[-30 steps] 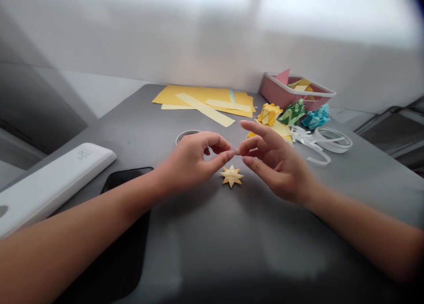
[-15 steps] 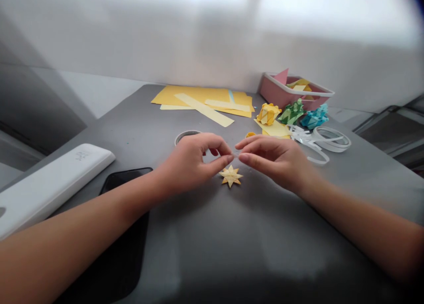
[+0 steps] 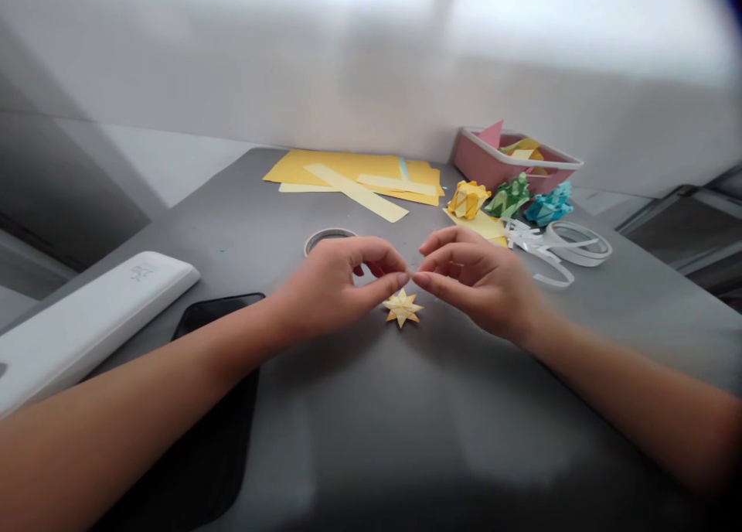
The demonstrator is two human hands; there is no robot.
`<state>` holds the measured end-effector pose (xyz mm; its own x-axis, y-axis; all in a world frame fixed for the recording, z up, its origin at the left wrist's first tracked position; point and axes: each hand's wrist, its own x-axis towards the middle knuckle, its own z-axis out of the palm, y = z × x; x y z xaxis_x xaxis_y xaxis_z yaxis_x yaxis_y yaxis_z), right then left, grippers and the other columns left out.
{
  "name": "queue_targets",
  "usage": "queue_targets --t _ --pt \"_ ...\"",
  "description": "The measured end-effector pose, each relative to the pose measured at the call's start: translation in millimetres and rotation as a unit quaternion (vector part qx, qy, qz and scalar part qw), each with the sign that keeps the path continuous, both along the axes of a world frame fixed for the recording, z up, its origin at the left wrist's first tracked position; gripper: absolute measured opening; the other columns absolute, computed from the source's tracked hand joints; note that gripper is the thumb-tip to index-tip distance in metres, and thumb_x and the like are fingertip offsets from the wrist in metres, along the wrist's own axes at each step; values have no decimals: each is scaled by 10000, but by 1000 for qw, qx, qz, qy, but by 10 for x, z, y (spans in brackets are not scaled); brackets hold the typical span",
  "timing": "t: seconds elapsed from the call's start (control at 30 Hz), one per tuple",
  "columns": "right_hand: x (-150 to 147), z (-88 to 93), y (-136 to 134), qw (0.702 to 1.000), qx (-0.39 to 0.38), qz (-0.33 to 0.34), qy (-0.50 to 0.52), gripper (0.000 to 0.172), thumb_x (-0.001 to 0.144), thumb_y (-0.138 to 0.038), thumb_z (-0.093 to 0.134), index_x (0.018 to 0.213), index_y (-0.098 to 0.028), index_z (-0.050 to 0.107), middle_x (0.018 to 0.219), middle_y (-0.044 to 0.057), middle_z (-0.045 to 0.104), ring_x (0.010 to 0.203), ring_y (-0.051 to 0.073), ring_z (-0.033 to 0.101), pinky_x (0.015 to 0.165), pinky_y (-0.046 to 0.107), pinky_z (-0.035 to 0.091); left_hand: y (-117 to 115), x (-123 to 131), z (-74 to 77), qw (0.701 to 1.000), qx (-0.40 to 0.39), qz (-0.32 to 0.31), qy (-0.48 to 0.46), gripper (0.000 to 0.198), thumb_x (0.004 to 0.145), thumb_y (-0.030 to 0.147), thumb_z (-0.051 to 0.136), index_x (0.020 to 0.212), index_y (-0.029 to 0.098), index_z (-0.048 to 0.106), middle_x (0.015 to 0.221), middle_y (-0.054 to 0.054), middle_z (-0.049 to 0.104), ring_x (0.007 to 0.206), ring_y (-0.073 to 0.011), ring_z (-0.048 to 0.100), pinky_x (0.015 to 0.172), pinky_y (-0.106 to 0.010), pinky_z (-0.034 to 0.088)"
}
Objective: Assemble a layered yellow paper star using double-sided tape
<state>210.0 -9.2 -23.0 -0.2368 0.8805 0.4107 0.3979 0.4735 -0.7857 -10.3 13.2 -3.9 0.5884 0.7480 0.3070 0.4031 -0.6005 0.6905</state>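
Note:
A small eight-pointed folded paper star point(image 3: 402, 308), pale and darker yellow, lies flat on the grey table just below my fingertips. My left hand point(image 3: 342, 281) is closed in a pinch, thumb against forefinger, above and left of the star. Facing it, my right hand point(image 3: 481, 277) has its thumb and forefinger drawn close together, with the other fingers curled loosely. The fingertips of the two hands almost meet. Whatever they pinch is too small or too clear to make out. Behind my left hand sits a roll of tape point(image 3: 316, 238), partly covered.
Yellow paper sheets and strips point(image 3: 348, 168) lie at the back. To the right stand yellow point(image 3: 468, 199), green point(image 3: 508, 196) and blue point(image 3: 549, 203) folded paper pieces, a pink basket point(image 3: 487, 161) and a white tape roll point(image 3: 580, 246). A white device point(image 3: 104, 315) and black phone point(image 3: 220, 439) lie left.
My right hand has shifted slightly left and its fingers have lifted, bringing its thumb tip nearer my left fingertips. The small yellow ring behind it is now hidden. The star stays on the table.

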Motion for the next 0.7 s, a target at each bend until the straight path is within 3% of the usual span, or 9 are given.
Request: queue_targets --t 0.23,0.37,0.43,0.57,0.7 --pt "27 21 47 999 -39 -16 10 129 824 -312 724 758 -215 670 942 39 643 964 203 617 815 348 511 -27 44 -34 1000 17 9 14 240 918 319 593 1074 212 739 987 -33 771 859 -156 684 780 -282 529" --pt "53 -5 85 999 -14 -40 -10 125 807 -334 734 769 -221 695 1011 50 600 1009 223 604 968 448 458 20 8 -16 992 27 115 32 473 926 399 577 1339 170 602 1053 -80 759 885 -185 702 820 -334 540" --pt "60 -18 79 999 9 -39 -37 115 811 -345 736 795 -234 714 1047 57 575 1058 237 589 1022 486 423 46 -19 4 990 23 137 26 459 921 388 585 1321 166 604 1061 -83 751 888 -184 705 810 -330 543" --pt "36 -37 23 993 51 -21 -107 100 835 -343 718 805 -248 724 1076 65 540 1134 253 559 1053 493 417 34 -22 5 999 27 31 0 235 892 293 621 1098 195 675 1014 -38 754 894 -160 707 805 -292 537" --pt "-5 -45 -16 988 83 -13 -133 99 838 -342 722 793 -254 724 1083 67 528 1165 260 550 1061 491 432 -10 17 -39 997 67 -30 -14 240 884 209 610 1121 228 648 878 14 744 828 -127 690 803 -271 513"
